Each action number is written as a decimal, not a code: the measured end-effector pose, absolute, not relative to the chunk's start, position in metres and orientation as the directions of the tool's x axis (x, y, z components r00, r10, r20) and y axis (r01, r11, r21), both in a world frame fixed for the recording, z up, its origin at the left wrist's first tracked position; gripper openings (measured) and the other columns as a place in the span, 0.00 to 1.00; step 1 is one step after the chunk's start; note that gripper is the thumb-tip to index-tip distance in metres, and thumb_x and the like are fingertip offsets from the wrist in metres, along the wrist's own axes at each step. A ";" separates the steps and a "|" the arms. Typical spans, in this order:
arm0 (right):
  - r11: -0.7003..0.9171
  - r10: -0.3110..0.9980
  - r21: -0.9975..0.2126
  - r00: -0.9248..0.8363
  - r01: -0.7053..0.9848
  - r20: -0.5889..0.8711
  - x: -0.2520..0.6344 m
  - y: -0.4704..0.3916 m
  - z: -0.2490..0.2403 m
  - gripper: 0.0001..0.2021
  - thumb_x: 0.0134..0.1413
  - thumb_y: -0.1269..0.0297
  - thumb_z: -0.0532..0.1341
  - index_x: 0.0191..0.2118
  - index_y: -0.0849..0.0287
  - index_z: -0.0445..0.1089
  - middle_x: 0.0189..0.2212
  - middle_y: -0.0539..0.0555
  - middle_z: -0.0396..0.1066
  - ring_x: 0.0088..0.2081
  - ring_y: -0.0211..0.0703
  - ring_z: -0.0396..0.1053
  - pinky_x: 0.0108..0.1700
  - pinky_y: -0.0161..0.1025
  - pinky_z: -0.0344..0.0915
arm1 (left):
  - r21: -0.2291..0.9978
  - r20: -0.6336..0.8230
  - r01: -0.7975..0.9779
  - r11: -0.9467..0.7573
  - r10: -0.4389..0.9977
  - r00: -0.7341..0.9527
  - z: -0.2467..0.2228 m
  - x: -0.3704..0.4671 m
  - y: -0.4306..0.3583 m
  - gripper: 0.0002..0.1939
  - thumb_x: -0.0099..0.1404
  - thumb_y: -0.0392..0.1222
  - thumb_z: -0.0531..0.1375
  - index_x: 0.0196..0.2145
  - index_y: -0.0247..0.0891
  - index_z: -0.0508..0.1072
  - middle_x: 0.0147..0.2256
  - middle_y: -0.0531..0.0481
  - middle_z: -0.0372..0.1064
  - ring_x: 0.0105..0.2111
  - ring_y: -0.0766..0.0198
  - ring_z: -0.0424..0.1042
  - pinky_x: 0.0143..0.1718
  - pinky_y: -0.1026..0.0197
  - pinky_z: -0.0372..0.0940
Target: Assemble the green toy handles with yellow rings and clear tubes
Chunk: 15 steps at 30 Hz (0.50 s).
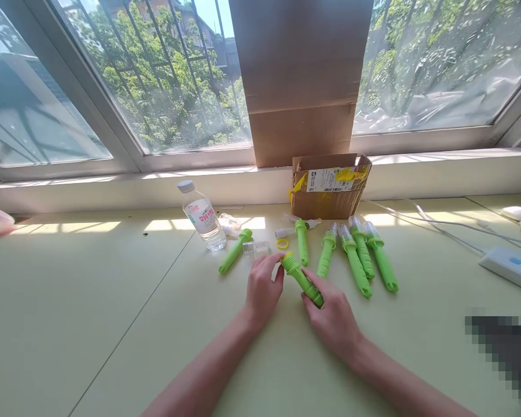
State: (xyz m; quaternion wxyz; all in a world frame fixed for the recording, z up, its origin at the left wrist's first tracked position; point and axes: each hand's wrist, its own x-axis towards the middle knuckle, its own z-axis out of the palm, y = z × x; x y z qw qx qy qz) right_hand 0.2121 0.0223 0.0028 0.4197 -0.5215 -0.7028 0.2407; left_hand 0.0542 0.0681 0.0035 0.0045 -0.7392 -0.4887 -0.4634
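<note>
My right hand (335, 315) is wrapped round the lower part of a green plastic handle (303, 281), which is tilted with its threaded end up and to the left. At that end sits a yellow ring (288, 255), and the fingertips of my left hand (263, 288) pinch at it. A second yellow ring (282, 244) lies on the table just beyond. Near my left hand are a clear plastic cap (256, 248) and a green handle (235, 251). Another green handle (301, 242) lies behind the held one. Several capped green handles (356, 260) lie to the right.
A water bottle (204, 215) stands at the back left beside a crumpled clear wrapper (230, 225). An opened cardboard box (330, 188) is against the window ledge. White cables (443, 223) and a power strip (512, 266) lie at the right.
</note>
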 end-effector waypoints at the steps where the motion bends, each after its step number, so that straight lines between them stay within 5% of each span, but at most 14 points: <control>1: 0.341 0.935 -0.777 -0.105 0.529 0.339 0.212 0.022 0.003 0.26 0.50 0.74 0.53 0.57 0.52 0.63 0.50 0.52 0.71 0.49 0.48 0.69 0.48 0.43 0.67 | 0.444 0.689 0.725 -0.526 0.718 0.098 0.004 0.054 0.068 0.14 0.59 0.29 0.54 0.42 0.41 0.69 0.35 0.51 0.72 0.37 0.61 0.71 0.39 0.58 0.66; 15: 0.294 0.923 -0.480 -0.116 0.826 0.366 0.221 0.027 0.002 0.25 0.53 0.76 0.50 0.56 0.52 0.63 0.37 0.53 0.74 0.34 0.46 0.71 0.30 0.38 0.61 | 0.549 0.635 0.622 -0.559 0.763 0.126 0.012 0.053 0.061 0.08 0.61 0.33 0.53 0.38 0.38 0.66 0.34 0.48 0.69 0.37 0.62 0.69 0.38 0.59 0.65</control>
